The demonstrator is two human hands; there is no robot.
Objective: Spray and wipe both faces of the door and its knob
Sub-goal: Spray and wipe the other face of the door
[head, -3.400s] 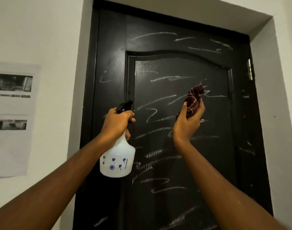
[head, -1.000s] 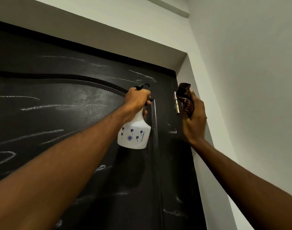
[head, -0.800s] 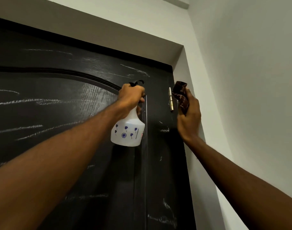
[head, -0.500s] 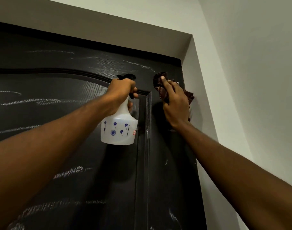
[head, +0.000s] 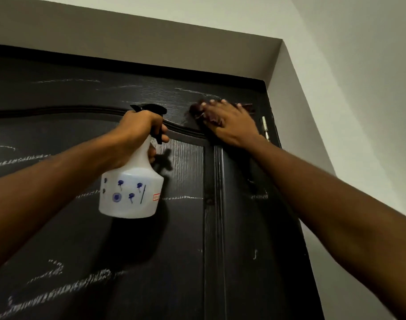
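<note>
Seen from the head camera, the dark door (head: 185,250) fills the lower frame, and the brass hinge (head: 264,128) on its right edge serves as the marker. Just left of the hinge, the right hand (head: 229,124) lies flat with fingers spread and straight. It presses a dark red cloth (head: 197,110) against the top rail, and both are blurred. Farther left of the hinge, the left hand (head: 137,128) is curled round the neck of the white spray bottle (head: 131,192), a finger at the trigger. The bottle hangs upright, near the door; whether it touches cannot be told. Pale chalky streaks (head: 82,285) run roughly sideways across the panel, all left of and below the hinge, with faint ones on the top rail left of the cloth. The wiping hand is the nearer to those, so the next stroke probably goes leftward along the rail's long axis. Right of the hinge the frame and wall recess close in, and the lintel lies close above. Open room lies leftward and downward, though the bottle hangs in that path. The knob is out of view.
</note>
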